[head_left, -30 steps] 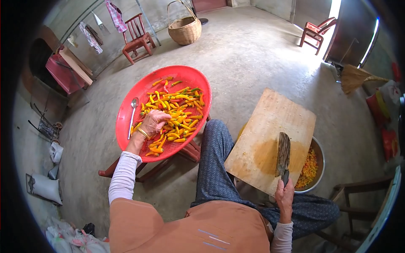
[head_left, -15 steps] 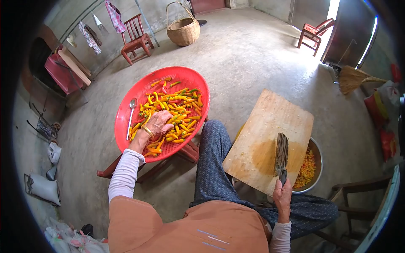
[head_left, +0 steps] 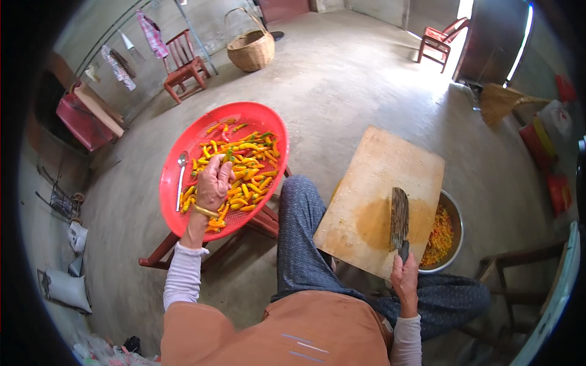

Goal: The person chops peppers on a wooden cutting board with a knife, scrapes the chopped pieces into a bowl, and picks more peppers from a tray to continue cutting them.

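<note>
My left hand (head_left: 213, 188), with a gold bangle at the wrist, is closed on chili peppers over a red basket (head_left: 172, 201); green stem ends show at its fingertips, and the palm side is hidden. Yellow, orange and red chili peppers (head_left: 251, 174) lie in the basket around it. A metal spoon (head_left: 180, 180) rests along the basket's left side. My right hand (head_left: 405, 279) grips the black handle of a cleaver (head_left: 399, 216), its dark blade lying over a wooden cutting board (head_left: 360, 183). A wet patch and small bits mark the board.
Right of the board, a metal basin (head_left: 459, 235) holds chopped peppers (head_left: 439, 241). The red basket sits on a wooden stool (head_left: 262, 221). Farther off are a wicker basket (head_left: 251, 52), two wooden chairs (head_left: 185, 70) and a straw broom (head_left: 503, 104).
My left hand has risen from the pile, its fingers now closed on peppers. My right hand keeps the cleaver over the board. The whole view has shifted slightly.
</note>
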The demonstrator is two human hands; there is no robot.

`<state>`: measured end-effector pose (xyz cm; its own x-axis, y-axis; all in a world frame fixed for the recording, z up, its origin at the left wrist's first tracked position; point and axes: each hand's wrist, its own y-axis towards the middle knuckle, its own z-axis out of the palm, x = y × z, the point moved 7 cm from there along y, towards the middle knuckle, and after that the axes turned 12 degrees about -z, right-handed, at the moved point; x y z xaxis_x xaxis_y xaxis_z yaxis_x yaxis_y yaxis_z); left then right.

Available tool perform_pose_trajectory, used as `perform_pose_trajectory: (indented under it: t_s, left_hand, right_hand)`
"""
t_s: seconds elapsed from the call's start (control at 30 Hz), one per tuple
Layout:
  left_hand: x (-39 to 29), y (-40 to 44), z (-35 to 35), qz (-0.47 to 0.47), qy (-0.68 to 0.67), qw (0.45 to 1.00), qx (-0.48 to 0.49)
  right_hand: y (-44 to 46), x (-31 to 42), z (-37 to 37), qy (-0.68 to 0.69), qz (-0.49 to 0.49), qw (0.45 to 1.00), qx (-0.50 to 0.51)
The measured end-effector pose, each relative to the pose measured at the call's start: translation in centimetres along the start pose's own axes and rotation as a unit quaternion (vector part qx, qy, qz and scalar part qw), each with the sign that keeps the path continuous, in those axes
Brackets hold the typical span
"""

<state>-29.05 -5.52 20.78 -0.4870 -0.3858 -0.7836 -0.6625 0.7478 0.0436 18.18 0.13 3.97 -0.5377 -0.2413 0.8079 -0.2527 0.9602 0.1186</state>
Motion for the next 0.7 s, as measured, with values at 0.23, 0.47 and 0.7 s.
perform_pose_trajectory:
  t_s: [0.23, 0.47, 0.7]
  left_hand:
    - [-6.2, -8.2, 20.7, 0.313, 0.009, 0.946, 0.079]
    - [-4.0, -11.7, 35.2, 0.33, 0.151, 0.924, 0.118]
    - [-4.2, -12.1, 33.5, 0.287, 0.097, 0.943, 0.136]
  right_hand:
    - [0.1, 1.1, -0.3, -0.031, 0.003, 0.999, -0.012]
    - [-0.2, 0.6, 0.1, -0.052, 0.009, 0.998, -0.014]
    - [-0.3, 0.4, 0.3, -0.047, 0.012, 0.999, -0.009]
